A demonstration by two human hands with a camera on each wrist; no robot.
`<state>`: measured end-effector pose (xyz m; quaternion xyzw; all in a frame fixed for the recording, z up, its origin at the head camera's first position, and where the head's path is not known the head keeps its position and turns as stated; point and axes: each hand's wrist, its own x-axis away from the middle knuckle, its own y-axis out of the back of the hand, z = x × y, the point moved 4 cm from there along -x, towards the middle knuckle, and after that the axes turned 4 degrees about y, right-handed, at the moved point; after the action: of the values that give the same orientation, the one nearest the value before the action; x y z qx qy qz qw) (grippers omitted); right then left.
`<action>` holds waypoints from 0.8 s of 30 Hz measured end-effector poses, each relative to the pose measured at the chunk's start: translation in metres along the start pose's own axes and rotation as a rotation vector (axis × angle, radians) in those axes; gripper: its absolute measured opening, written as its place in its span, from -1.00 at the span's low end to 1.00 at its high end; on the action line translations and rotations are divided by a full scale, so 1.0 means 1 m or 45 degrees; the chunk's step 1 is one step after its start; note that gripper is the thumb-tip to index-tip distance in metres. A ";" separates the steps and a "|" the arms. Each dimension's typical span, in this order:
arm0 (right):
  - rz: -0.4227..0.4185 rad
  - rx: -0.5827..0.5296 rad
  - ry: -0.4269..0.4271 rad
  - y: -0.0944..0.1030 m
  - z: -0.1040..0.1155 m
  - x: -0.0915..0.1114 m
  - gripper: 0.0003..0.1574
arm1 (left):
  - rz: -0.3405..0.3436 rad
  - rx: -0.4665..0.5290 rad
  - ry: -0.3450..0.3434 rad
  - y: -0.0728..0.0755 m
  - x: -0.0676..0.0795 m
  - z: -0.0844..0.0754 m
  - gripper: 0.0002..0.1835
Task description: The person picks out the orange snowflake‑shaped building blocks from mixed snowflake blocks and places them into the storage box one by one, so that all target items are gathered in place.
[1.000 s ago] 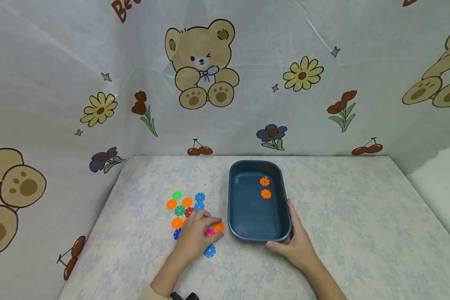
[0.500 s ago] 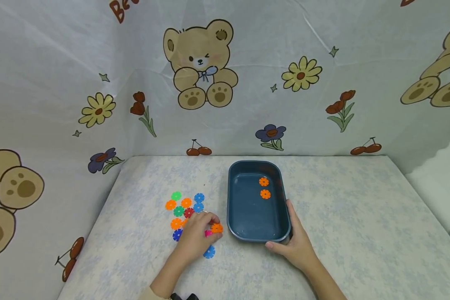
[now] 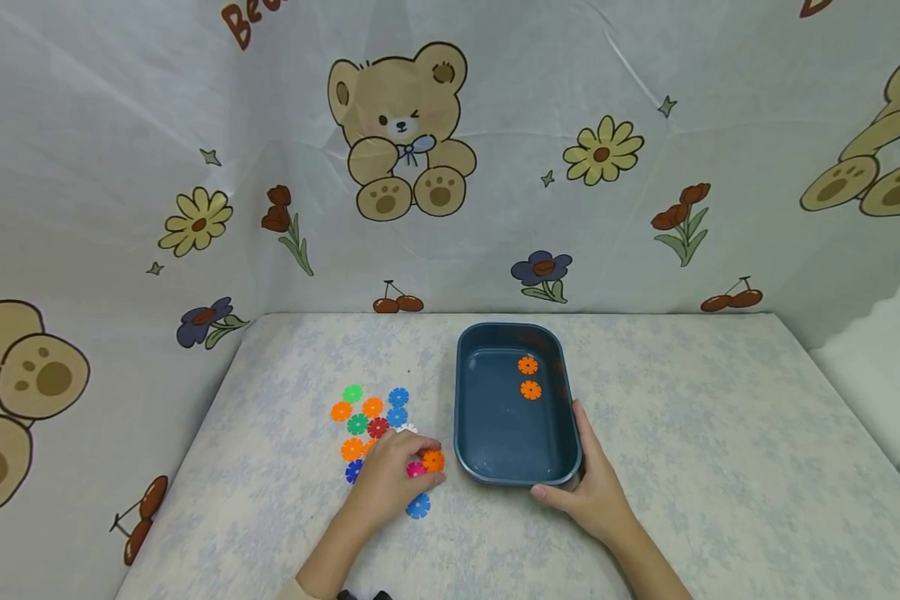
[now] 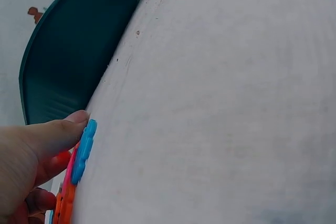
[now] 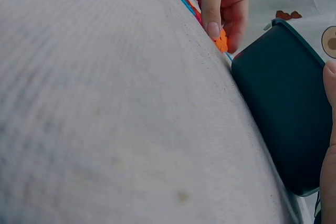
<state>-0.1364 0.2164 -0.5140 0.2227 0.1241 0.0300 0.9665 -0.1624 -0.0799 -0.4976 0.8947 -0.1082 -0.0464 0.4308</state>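
Observation:
My left hand (image 3: 390, 475) pinches an orange notched plastic disc (image 3: 432, 461) between thumb and fingers, close to the table at the right edge of a group of discs. A pink disc (image 3: 416, 470) lies partly under that hand, and a blue disc (image 3: 417, 506) lies just below the thumb. In the right wrist view the orange disc (image 5: 221, 40) shows between the left thumb and fingers. My right hand (image 3: 596, 492) grips the near right corner of a dark blue tray (image 3: 521, 450), its thumb at the front rim. Two orange discs (image 3: 528, 366) lie inside the tray.
Several loose discs, among them a red disc (image 3: 378, 427), a green disc (image 3: 357, 424) and a light blue disc (image 3: 398, 397), are spread left of the tray. A patterned cloth (image 3: 487, 267) hangs behind the table (image 3: 720, 433).
The left thumb and fingers have closed in around the orange disc, which has shifted slightly and tilted. The right hand and tray stay in place.

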 end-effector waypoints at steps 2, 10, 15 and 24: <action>0.001 0.004 -0.002 0.000 0.000 0.000 0.66 | 0.005 -0.007 -0.008 0.000 0.000 0.000 -0.64; -0.006 0.010 -0.001 0.001 0.000 -0.001 0.67 | -0.062 0.137 0.077 0.012 0.000 0.005 -0.60; -0.006 0.015 -0.010 0.001 0.000 0.000 0.67 | -0.069 0.373 0.174 0.029 -0.005 0.002 -0.59; -0.008 0.016 -0.011 0.001 0.000 0.000 0.66 | -0.096 0.507 0.071 0.052 -0.024 -0.039 -0.61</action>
<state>-0.1365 0.2169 -0.5139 0.2285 0.1209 0.0251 0.9657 -0.1871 -0.0757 -0.4332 0.9666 -0.0696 -0.0156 0.2462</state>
